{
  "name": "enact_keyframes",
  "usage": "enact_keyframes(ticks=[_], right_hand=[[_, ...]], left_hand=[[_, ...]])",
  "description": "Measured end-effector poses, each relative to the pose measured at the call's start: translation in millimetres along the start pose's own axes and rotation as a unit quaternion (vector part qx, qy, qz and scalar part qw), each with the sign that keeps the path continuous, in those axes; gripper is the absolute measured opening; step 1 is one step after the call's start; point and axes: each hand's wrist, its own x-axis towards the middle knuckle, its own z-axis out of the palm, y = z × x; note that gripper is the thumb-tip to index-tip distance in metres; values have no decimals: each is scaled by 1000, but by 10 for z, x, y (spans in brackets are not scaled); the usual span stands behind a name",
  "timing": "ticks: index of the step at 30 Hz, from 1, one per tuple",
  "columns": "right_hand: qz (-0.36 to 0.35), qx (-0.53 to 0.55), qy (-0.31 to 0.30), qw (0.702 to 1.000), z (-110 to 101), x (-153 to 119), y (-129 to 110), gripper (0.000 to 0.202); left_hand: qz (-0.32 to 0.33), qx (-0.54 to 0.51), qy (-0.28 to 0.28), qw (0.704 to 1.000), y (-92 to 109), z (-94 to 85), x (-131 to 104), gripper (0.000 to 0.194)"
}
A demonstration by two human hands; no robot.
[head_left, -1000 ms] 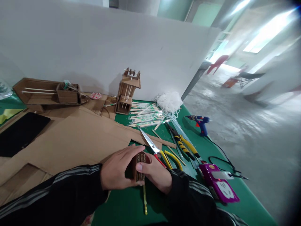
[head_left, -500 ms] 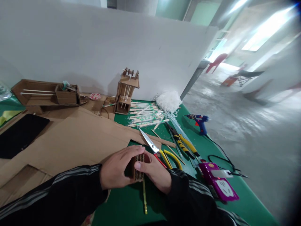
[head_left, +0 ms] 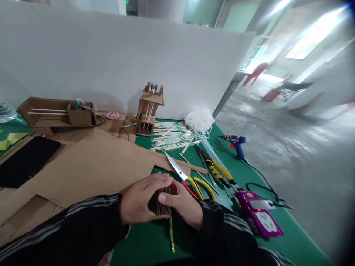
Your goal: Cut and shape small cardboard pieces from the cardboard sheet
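Observation:
Between my two hands is a small stack of corrugated cardboard pieces (head_left: 164,207), its layered edges facing me. My left hand (head_left: 144,197) curls round it from the left, fingers over the top and thumb below. From the right, my right hand (head_left: 183,203) grips it, with the thumb pressed on the near edges. A thin yellow stick (head_left: 172,236) lies on the green table below the stack; its upper end is hidden. Just beyond my right hand lie scissors (head_left: 181,175) with yellow and red handles.
Pliers (head_left: 216,171), a blue glue gun (head_left: 235,143) and a purple power strip (head_left: 259,214) lie to the right. Several wrapped wooden sticks (head_left: 172,135) lie beside a cardboard tower (head_left: 149,109). Large cardboard sheets (head_left: 108,159) and a black phone-like slab (head_left: 27,160) spread left.
Both hands keep hold of the cardboard stack, which has turned slightly, and my left fingers reach a little further over its top. The view has shifted slightly.

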Motion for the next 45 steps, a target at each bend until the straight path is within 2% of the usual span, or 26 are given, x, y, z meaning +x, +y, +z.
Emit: enact_keyframes(ticks=[6, 13, 17, 19, 22, 24, 26, 28, 30, 32, 35, 37, 39, 42, 45], right_hand=[[-30, -32, 20, 999, 8, 7, -43, 55], [-73, -79, 45, 993, -46, 9, -40, 52], [-123, -161, 93, 975, -93, 6, -63, 50], [-147, -205, 120, 960, -117, 0, -88, 51], [-182, -242, 134, 944, -142, -4, -113, 55], [-192, -277, 131, 932, -149, -5, -115, 58], [-196, -310, 123, 922, -151, -10, -110, 63], [-197, -331, 121, 915, -156, -20, -109, 65], [-200, -347, 140, 906, -172, -31, -120, 65], [-207, -369, 168, 890, -198, -32, -145, 65], [-247, -424, 204, 847, -244, -10, -195, 65], [-267, -460, 227, 816, -269, 14, -224, 64], [-268, -476, 242, 802, -280, 32, -246, 63], [-240, -474, 232, 815, -267, 21, -272, 63], [-217, -453, 224, 835, -239, -44, -314, 64]], left_hand=[[1, 22, -17, 1000, 3, -31, 16, 90], [-20, 22, 1, 1000, -1, -31, 31, 73], [-70, 22, 6, 997, -17, -15, 11, 92], [-120, -17, -3, 993, -32, -9, -8, 107], [-182, -114, -4, 977, -55, -4, -28, 117], [-200, -187, 7, 962, -66, -8, -26, 112], [-202, -247, 17, 948, -71, -27, -13, 98], [-205, -272, 17, 940, -67, -66, 8, 87], [-222, -239, -16, 945, -51, -126, 39, 91], [-243, -155, -83, 954, -19, -199, 77, 100], [-220, 19, -178, 959, 33, -299, 133, 88], [-198, 146, -188, 951, 44, -336, 147, 76], [-207, 248, -168, 932, 29, -344, 140, 74], [-230, 314, -151, 908, -6, -332, 123, 77], [-220, 328, -166, 903, -6, -374, 137, 79]])
